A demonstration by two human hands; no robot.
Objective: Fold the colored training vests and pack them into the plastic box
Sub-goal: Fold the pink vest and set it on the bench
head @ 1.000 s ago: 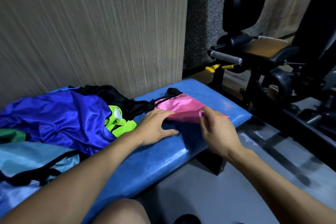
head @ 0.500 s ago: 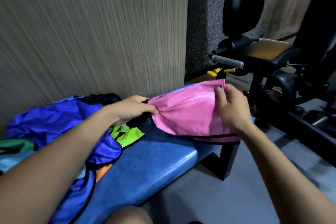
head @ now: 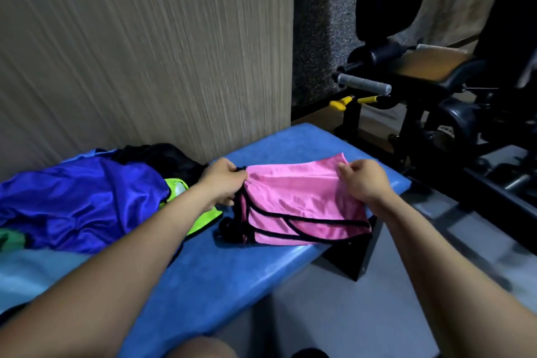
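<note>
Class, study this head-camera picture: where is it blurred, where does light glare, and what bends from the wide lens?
Head view: motion smear streaks the wall panel and the floor at right; sheen glints on the blue vest; the pink vest between the left hand and right hand stays fairly sharp; forearms balloon toward the frame's edge.
</note>
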